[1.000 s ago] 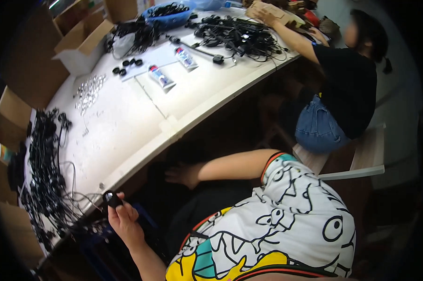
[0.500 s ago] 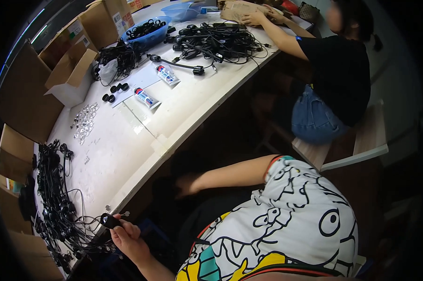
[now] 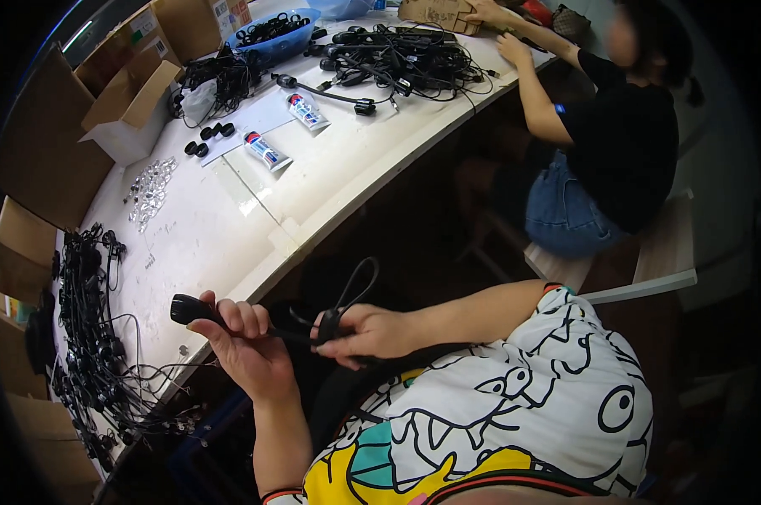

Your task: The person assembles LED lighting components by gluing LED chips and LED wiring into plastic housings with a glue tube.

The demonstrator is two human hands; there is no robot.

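Observation:
My left hand [image 3: 254, 341] is closed round a black plug-like device [image 3: 187, 310] with a rounded, ribbed end, which sticks out past the thumb over the table's edge. From it a black cable [image 3: 291, 336] runs across to my right hand [image 3: 370, 332]. That hand pinches the cable, and a loop of it stands up above the fingers. What the right fingers cover is partly hidden. To the left of my hands, a long pile of black cables [image 3: 94, 337] lies along the table, some ends hanging over the edge.
On the white table [image 3: 204, 252] lie small clear pieces [image 3: 151, 194], black rings [image 3: 216, 131] and two tubes [image 3: 265, 151]. Farther back are a cable heap [image 3: 397, 63], a blue basin [image 3: 275, 38] and cardboard boxes [image 3: 136, 93]. A co-worker [image 3: 625, 126] sits at right, handling cardboard.
My left hand has risen with the black device and moved slightly right. My right hand has come up from below and now holds the cable. The co-worker's arms have shifted.

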